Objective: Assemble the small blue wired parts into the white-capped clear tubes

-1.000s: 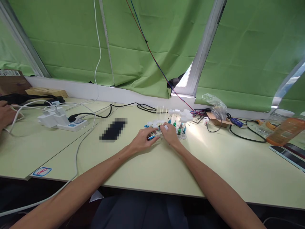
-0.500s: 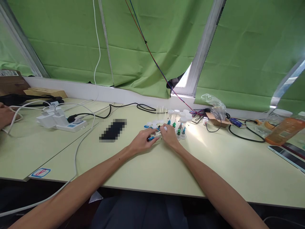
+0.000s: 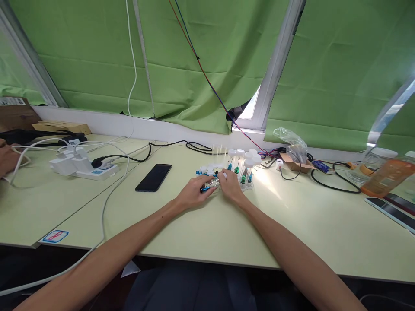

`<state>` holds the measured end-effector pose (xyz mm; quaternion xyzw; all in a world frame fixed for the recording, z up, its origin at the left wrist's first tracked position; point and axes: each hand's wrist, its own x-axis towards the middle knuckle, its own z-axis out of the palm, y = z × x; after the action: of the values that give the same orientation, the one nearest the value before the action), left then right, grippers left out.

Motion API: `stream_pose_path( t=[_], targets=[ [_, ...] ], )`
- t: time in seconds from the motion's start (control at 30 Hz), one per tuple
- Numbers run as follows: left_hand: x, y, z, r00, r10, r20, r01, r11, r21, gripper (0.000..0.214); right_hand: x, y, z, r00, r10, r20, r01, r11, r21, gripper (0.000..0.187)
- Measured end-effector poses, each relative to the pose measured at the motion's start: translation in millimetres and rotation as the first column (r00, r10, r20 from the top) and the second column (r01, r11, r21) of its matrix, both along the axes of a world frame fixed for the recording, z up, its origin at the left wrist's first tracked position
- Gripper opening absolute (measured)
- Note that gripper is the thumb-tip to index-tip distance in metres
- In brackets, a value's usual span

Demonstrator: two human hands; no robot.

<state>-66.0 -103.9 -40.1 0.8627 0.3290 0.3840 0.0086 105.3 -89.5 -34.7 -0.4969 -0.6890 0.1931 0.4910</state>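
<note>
Head view, one entry. Item in hand: one small clear tube, lying roughly level just above the tabletop, near its middle and in front of a cluster of like tubes. It held a blue-tipped piece at its left end. The left hand was closed around that end, fingers curled and narrow. The right hand was pinched on the opposite end, where something white showed; whether this was a cap could not be told. Handling note, as a judgement: work this small seemed best done with both wrists rested on the tabletop, the tube kept level, and only the right fingertips turning or pressing, so that the standing tubes just behind were not knocked. Count: upright capped tubes, about six, white-capped, several with green or blue contents, the exact number uncertain. Uncapped clear tubes, two or three, behind. Loose white caps, a few, too small to count. Phone, one, black, left of the hands. Power strip, one, carrying white adapters. Plastic bag, one. Orange bottle, one, far right. Another person's hand, one, at the left edge.
</note>
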Motion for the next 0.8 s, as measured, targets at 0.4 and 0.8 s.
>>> stream_pose_path(
  t=[0.4,0.8],
  targets=[
    [0,0,0.1,0.999,0.030,0.033,-0.029,0.999,-0.038,0.029,-1,-2,1.0,0.998,-0.015,-0.060,0.014,1.000,-0.028,0.026],
    [7,-3,10.1,0.964,0.124,0.237,-0.078,0.978,-0.193,0.028,-18,-4,-11.1,0.812,0.231,-0.537,-0.312,0.948,-0.065,0.050]
  ],
)
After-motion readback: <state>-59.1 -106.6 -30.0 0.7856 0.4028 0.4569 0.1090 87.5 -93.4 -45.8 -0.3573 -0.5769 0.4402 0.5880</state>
